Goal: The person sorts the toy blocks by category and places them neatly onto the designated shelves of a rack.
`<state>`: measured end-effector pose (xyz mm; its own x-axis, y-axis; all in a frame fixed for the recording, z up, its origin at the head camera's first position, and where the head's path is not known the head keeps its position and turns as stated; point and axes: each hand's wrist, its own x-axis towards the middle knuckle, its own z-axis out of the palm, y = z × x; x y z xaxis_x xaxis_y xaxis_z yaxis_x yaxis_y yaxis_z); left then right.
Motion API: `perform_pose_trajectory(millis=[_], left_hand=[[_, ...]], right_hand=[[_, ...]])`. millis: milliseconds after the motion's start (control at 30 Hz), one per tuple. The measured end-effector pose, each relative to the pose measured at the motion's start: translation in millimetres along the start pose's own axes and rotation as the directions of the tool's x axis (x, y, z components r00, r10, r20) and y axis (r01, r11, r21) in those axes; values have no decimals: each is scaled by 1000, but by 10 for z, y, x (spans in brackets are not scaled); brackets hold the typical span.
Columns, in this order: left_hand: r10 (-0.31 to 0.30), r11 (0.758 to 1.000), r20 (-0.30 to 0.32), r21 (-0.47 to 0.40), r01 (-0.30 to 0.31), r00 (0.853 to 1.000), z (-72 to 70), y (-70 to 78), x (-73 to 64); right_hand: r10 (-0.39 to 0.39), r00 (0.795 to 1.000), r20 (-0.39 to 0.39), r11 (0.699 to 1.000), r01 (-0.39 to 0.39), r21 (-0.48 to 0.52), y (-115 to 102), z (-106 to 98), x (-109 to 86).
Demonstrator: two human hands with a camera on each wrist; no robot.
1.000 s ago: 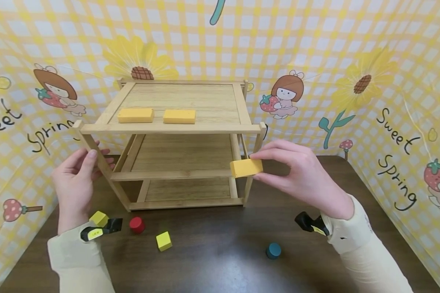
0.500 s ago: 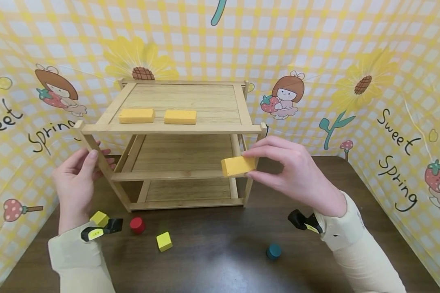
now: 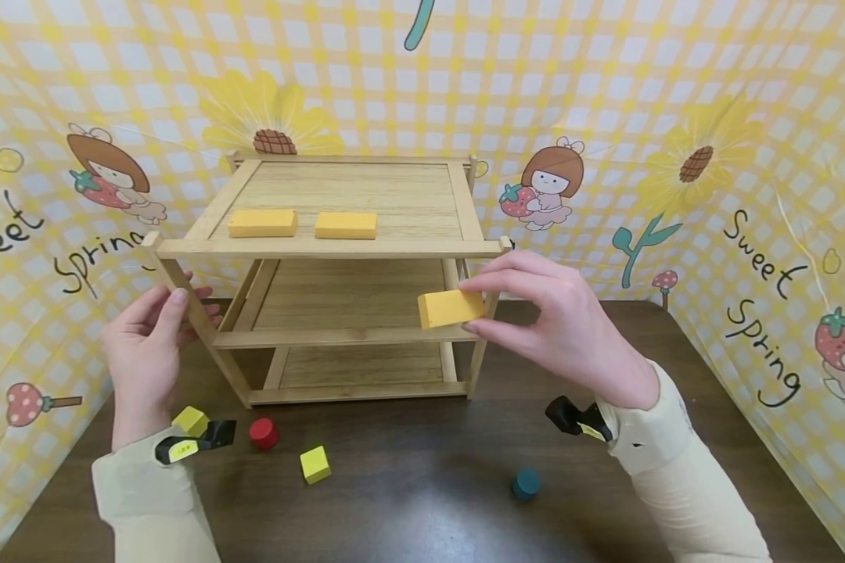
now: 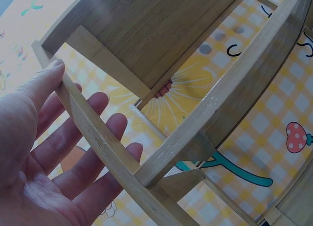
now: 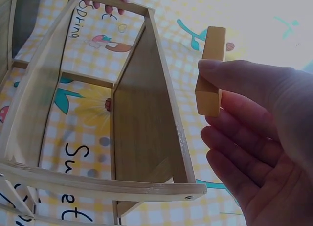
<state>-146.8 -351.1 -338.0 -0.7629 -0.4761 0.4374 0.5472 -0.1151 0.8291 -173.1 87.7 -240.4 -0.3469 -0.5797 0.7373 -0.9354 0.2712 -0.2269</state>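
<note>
A three-tier wooden shelf [image 3: 338, 249] stands on the dark table. My left hand [image 3: 144, 336] holds its front left post [image 4: 93, 123], thumb in front and fingers behind. Between thumb and fingertips my right hand [image 3: 552, 320] pinches a yellow-orange rectangular block [image 3: 451, 308], also visible as a block [image 5: 211, 72] in the right wrist view. It is held in the air in front of the shelf's right side, near middle-tier height. On the top tier, two similar blocks, a left one [image 3: 262, 224] and a right one [image 3: 346, 225], lie in a row near the front edge.
In front of the shelf on the table [image 3: 408, 500] are a red cylinder [image 3: 264, 433], a yellow cube [image 3: 314, 464] and a blue cylinder [image 3: 526, 484]. Another yellow cube [image 3: 191, 421] is partly covered by the left wrist. Checked, printed cloth [image 3: 408, 94] hangs behind and at both sides.
My right hand has moved left with the block, and then slightly up over the last half second. The left hand and the shelf look unmoved.
</note>
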Motion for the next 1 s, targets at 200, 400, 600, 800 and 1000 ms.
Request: perform_pose_trajectory(millis=[200, 400, 600, 800, 1000], left_hand=[[0, 1000, 3, -6, 0, 1000, 2, 10, -9], [-11, 1000, -3, 11, 11, 1000, 10, 23, -9], [-17, 1000, -8, 4, 17, 1000, 1, 24, -13], [-8, 1000, 2, -11, 8, 1000, 6, 30, -16], [-3, 1000, 4, 7, 3, 1000, 3, 26, -13]], right_hand=[[3, 1000, -10, 1000, -3, -1, 22, -4, 40], [-16, 999, -32, 1000, 16, 8, 39, -18, 102], [-12, 999, -52, 1000, 13, 14, 49, -13, 165], [0, 998, -68, 1000, 1, 15, 75, -15, 207], [18, 997, -78, 1000, -17, 9, 107, -20, 252]])
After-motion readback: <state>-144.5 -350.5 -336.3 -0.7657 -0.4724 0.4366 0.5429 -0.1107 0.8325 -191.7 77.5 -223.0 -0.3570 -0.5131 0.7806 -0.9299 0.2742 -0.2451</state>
